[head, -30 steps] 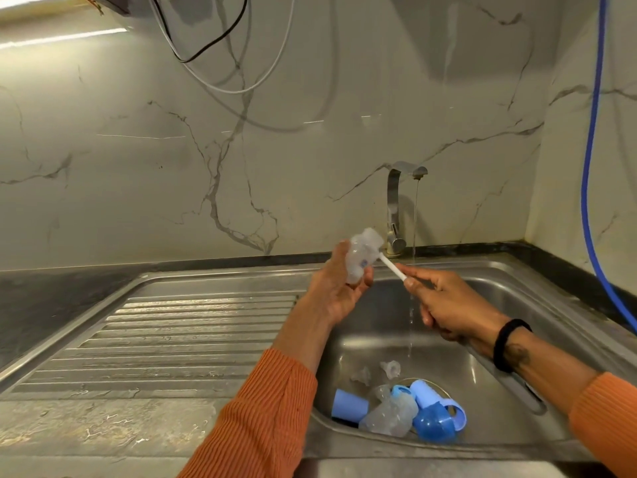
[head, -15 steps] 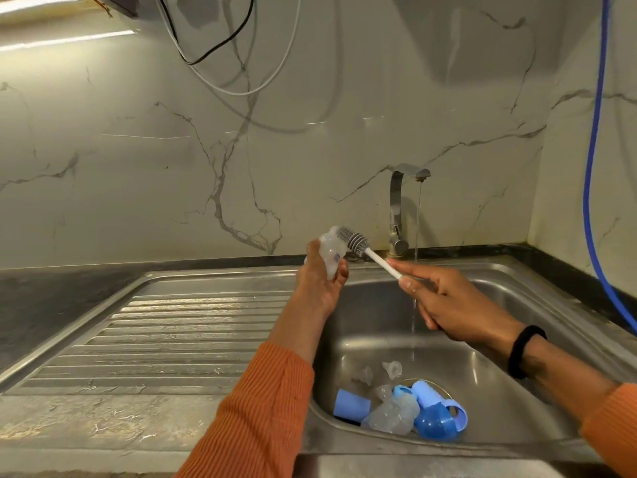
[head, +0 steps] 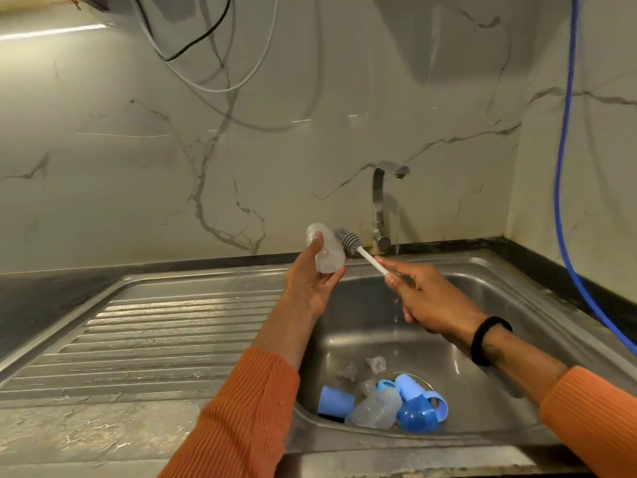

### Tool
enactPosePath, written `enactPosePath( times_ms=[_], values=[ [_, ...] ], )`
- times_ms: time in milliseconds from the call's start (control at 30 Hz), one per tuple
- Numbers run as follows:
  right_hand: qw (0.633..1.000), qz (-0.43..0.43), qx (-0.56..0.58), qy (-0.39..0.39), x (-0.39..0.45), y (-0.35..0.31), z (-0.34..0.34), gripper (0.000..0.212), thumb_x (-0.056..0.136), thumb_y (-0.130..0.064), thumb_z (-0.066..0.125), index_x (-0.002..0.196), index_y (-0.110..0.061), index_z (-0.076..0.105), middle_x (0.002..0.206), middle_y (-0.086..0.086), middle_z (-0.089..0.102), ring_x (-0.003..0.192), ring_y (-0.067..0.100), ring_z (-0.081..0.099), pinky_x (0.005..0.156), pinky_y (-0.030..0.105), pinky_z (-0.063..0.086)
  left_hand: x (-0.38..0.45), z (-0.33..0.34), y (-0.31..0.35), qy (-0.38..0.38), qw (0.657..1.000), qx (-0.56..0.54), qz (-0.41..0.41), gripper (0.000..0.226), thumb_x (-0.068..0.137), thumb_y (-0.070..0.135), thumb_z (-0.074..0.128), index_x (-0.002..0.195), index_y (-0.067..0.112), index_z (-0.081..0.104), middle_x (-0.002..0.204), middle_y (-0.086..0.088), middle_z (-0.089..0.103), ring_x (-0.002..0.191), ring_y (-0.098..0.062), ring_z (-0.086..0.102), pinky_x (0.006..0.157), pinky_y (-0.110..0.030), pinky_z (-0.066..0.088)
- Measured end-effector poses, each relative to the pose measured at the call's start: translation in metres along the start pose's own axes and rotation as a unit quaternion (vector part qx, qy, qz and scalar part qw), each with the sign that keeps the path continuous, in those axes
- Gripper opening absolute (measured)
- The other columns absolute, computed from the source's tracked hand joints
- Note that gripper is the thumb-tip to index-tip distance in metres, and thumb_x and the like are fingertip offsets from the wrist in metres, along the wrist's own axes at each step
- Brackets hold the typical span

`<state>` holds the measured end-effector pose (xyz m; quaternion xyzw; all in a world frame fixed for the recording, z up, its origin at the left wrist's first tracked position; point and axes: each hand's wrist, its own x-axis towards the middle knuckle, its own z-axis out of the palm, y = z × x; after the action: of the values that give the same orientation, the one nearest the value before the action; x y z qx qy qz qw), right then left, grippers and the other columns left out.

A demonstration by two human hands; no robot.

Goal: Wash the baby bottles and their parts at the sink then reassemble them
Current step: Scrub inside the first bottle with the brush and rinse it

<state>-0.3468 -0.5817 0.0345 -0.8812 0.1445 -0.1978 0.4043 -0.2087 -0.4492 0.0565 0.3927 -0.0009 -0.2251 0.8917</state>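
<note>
The left hand holds one clear bottle above the edge of the sink, thumb on one side and fingers curled under it. Just beside the bottle is the grey head of one brush, outside the bottle. The right hand pinches its white handle with curled fingers. Down in the basin lie one blue cup, one more clear bottle, one blue handled collar and two small clear teats. One tap stands behind.
</note>
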Motion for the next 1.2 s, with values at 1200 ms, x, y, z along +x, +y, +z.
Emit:
enactPosePath(
  times_ms=[1200],
  values=[
    [0.928,0.14,-0.194,0.287,0.055,0.079,-0.105,0.017,0.093,-0.007,0.061,0.105,-0.014,0.071,0.101,0.014,0.069,0.089,0.036,0.066,0.08,0.039,0.056,0.019,0.003,-0.044,0.022,0.945,0.309,0.103,0.063,0.075,0.035,0.091,0.126,0.012,0.06,0.12,-0.011,0.064,0.106,-0.026,0.065,0.066,-0.026,0.05]
  ],
)
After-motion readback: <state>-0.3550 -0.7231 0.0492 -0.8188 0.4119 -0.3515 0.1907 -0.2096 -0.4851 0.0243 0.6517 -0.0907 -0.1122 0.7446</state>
